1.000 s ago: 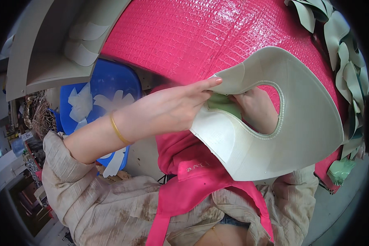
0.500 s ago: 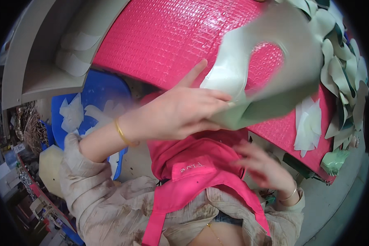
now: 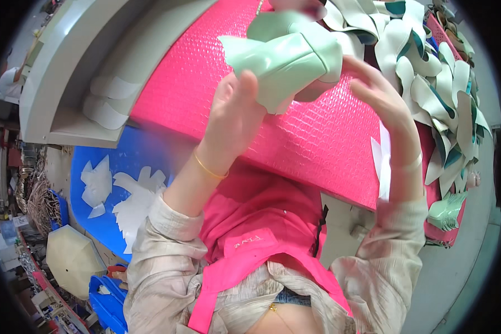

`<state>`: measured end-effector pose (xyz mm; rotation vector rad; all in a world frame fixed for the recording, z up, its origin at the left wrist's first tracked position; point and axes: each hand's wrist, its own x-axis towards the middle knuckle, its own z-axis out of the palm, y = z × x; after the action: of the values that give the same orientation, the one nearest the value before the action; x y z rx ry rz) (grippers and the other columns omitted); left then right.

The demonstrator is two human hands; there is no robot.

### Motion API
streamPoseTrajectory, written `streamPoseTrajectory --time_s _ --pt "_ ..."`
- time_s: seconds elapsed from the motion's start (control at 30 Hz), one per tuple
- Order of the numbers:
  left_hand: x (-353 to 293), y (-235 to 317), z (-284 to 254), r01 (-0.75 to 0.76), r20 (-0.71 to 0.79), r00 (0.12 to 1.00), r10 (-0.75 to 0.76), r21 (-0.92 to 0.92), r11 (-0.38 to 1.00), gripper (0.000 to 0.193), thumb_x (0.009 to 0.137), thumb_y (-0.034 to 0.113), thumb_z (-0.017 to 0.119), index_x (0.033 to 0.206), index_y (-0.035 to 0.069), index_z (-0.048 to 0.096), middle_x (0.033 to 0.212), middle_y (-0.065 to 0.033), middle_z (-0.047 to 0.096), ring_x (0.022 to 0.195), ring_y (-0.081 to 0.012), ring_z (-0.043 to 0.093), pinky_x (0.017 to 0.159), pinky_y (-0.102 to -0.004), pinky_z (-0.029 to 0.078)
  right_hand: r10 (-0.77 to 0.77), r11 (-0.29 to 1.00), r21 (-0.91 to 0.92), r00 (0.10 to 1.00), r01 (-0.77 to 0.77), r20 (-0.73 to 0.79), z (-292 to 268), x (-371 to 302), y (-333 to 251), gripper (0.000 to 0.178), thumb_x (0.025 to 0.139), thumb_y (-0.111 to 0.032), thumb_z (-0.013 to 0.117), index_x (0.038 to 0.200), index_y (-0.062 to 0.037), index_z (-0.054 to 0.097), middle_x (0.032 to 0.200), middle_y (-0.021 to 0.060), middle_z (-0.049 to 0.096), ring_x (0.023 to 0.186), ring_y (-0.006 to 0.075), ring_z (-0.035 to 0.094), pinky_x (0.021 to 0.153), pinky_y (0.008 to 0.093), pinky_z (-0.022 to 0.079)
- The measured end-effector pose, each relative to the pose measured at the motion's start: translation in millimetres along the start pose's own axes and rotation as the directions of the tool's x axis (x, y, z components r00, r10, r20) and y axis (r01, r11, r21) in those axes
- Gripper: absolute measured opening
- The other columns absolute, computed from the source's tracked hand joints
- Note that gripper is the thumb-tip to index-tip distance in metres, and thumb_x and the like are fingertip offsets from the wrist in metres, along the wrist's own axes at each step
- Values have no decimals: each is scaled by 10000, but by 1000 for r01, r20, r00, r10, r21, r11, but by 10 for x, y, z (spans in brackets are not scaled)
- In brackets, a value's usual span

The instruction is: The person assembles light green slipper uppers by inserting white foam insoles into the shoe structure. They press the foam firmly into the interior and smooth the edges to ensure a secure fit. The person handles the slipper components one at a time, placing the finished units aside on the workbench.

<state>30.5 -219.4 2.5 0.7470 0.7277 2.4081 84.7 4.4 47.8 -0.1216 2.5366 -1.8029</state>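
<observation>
A glossy mint-green shoe upper (image 3: pixel 295 69), folded and curved with a seam across it, is up over the pink table. My left hand (image 3: pixel 234 114) is closed on its near left edge, thumb on the near side, the other fingers partly hidden. At its right end, my right hand (image 3: pixel 381 97) curls its fingers around the edge. Above it hangs a blurred, pinkish-brown shape (image 3: pixel 303 6) that I cannot make out.
A pink textured cover (image 3: pixel 178 83) lies over the table. Several white and green cut pieces (image 3: pixel 428 83) are heaped at the right, with a green stack (image 3: pixel 446 211) below them. On the left stand a grey shelf (image 3: pixel 86 133) and a blue chair (image 3: pixel 83 195) holding white scraps (image 3: pixel 139 195).
The large piece has been turned and folded, its green glossy side now facing me. My right hand rose from near the apron to its right edge; my left hand turned upright.
</observation>
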Motion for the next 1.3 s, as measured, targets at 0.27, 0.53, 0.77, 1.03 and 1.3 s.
streamPoseTrajectory --time_s 0.27,0.53,0.77,1.03,1.3 --pt "94 563 -60 64 -183 980 -81 -96 993 261 860 201 565 1024 -1 579 962 -75 633 893 -156 595 801 -307 461 -159 704 704 987 92 30 569 288 22 208 853 -168 576 967 0 622 828 41 636 729 90 595 638 241 489" --pt "261 830 -86 18 45 998 -49 523 852 289 777 56 645 1044 -22 567 910 -59 643 798 -122 608 706 -257 501 -70 581 803 991 135 -117 412 572 -179 361 914 -298 463 1054 21 559 962 71 626 843 137 605 743 270 475" --pt "-322 187 -395 230 103 965 -240 97 968 521 806 161 617 1261 42 393 1205 -55 504 1091 -166 480 904 -330 409 59 995 81 996 -54 -69 426 540 -374 345 825 -349 606 744 -16 651 623 -35 571 566 10 482 496 175 346" --pt "-792 -619 -328 173 -362 861 -358 -453 875 375 882 248 523 1200 62 452 1154 -79 536 1055 -212 532 914 -390 431 -110 778 -556 935 292 337 170 363 -329 167 762 -122 631 673 6 571 511 58 434 479 114 417 449 244 327" --pt "-1601 87 -454 753 -475 644 -600 534 384 357 782 142 643 1088 -22 561 879 -117 641 879 -225 619 785 -332 496 -19 727 -521 771 448 637 550 380 -178 318 754 -108 612 1066 -54 591 930 118 629 814 254 606 732 328 474"
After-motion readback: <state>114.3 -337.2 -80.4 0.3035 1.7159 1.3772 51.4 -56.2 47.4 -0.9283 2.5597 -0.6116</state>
